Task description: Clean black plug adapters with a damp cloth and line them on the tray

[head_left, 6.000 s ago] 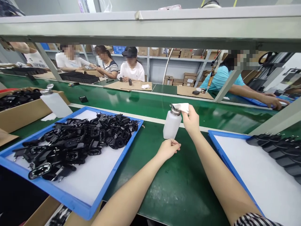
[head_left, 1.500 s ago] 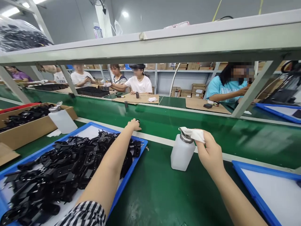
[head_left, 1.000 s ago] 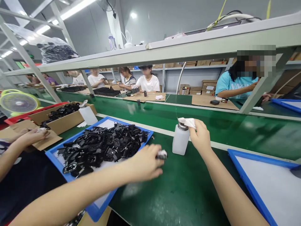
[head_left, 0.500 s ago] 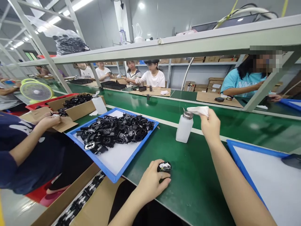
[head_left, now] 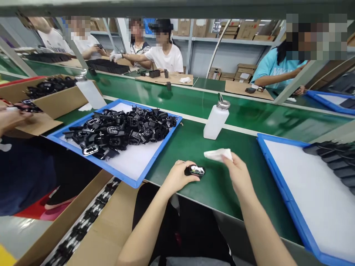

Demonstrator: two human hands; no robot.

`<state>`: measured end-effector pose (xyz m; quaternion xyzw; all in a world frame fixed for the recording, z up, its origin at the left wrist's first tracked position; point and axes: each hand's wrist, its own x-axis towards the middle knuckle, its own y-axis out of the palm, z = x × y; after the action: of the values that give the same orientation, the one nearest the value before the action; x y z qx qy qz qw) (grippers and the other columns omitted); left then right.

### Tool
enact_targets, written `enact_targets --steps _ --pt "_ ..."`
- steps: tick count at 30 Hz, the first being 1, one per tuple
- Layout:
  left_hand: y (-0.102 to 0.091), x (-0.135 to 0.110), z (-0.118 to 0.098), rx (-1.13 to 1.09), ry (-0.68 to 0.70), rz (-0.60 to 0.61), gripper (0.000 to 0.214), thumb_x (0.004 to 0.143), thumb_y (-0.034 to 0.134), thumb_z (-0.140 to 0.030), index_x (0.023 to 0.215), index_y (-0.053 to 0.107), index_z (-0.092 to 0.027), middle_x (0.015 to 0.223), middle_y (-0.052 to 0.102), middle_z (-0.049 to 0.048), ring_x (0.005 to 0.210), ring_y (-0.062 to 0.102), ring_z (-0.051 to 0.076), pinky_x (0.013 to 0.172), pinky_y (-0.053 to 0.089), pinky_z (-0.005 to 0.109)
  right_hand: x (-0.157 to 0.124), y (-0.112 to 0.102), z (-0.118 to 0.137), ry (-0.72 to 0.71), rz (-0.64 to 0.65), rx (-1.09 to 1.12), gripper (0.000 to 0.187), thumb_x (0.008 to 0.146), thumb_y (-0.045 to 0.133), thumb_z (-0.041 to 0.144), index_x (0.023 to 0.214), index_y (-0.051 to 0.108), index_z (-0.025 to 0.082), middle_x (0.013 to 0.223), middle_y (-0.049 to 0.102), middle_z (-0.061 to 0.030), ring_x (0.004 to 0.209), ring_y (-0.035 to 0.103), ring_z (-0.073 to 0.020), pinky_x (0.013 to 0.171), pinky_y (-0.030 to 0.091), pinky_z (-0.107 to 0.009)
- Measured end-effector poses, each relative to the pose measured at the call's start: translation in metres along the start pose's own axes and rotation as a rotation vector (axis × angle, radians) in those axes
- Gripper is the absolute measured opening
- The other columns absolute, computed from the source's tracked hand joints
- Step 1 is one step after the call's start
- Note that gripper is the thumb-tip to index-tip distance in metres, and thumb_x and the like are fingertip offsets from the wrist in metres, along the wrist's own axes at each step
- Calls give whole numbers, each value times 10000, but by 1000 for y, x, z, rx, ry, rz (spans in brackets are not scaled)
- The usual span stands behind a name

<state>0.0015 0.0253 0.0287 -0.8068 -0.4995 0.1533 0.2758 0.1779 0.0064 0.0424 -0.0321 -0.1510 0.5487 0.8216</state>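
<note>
My left hand (head_left: 179, 177) is closed round a small black plastic housing (head_left: 197, 170), whose oval face with white and metallic parts points up. It is at the front edge of the green bench (head_left: 191, 147). My right hand (head_left: 238, 170) pinches a folded white cloth (head_left: 217, 154), held just above the bench to the right of the housing. Behind the cloth stands a white plastic bottle (head_left: 215, 122) with a metal pump top. To the left, a blue-rimmed tray (head_left: 133, 181) carries a heap of black plastic housings (head_left: 133, 127).
At right lies another blue-rimmed tray (head_left: 288, 207) with black parts (head_left: 338, 162) in a row. A second bottle (head_left: 90, 90) and a cardboard box (head_left: 59, 107) of parts stand at left, beside a co-worker's hand (head_left: 12, 118). Several people sit across the green belt.
My right hand has brought the white cloth down from the bottle's top towards the housing. My left hand keeps hold of the housing. The view has tilted downward.
</note>
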Motion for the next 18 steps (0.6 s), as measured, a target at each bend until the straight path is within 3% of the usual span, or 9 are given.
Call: enact_targets --steps 4,10,15,18 --pt "-11 2 6 -29 55 137 314 552 666 -291 850 589 -233 831 583 -20 901 455 175 800 343 262 -31 16 -5 6 79 35 212 738 439 322 839 551 173 860 590 -44 821 521 -219 754 398 -354" --pt "-13 6 9 23 104 166 245 540 674 -304 753 612 -201 749 588 -13 811 498 166 791 337 261 -37 27 5 -309 279 -273 225 774 357 207 913 534 199 903 570 -50 845 512 -201 741 410 -337" --pt "-13 5 7 42 122 172 278 563 660 -321 817 607 -220 797 601 -18 848 499 161 820 315 255 -44 7 0 -538 328 -449 304 764 315 119 958 528 216 910 560 -49 869 497 -190 845 329 -405" --pt "-13 5 7 35 102 163 338 549 667 -336 865 598 -239 845 603 -20 876 495 166 837 307 261 -51 -10 -4 -461 341 -415 279 776 331 142 940 540 226 908 564 -43 862 508 -193 817 361 -393"
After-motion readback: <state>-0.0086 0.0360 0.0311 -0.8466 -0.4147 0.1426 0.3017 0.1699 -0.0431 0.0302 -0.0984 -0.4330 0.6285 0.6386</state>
